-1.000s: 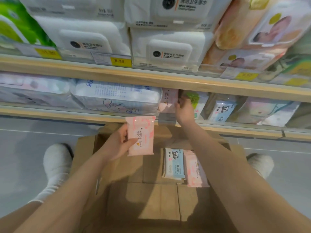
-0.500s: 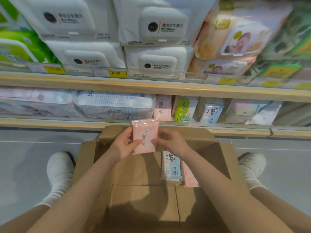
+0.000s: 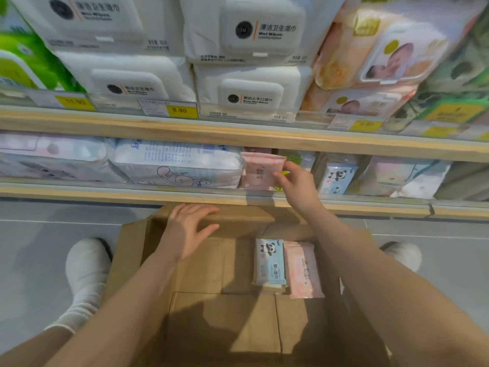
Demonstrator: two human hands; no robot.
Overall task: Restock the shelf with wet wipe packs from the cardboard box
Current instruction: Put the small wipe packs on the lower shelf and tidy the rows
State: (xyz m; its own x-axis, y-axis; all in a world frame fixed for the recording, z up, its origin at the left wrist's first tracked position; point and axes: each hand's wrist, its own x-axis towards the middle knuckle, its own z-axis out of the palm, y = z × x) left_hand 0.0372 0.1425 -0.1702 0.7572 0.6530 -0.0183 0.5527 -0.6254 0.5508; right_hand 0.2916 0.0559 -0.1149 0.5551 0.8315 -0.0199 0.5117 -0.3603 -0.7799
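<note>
Pinched a pink pack (image 3: 260, 172) in right hand (image 3: 297, 185) at lower shelf (image 3: 105, 191), left hand (image 3: 189, 229) loose-fingered and holding nothing over box (image 3: 201, 271), two packs (image 3: 287, 267) still unshelved inside.

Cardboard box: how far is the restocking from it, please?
Nearly done. The right hand holds a pink pack at the lower shelf, beside the panda packs there. The left hand hovers open over the cardboard box. Left inside: one panda pack and one pink pack.
</note>
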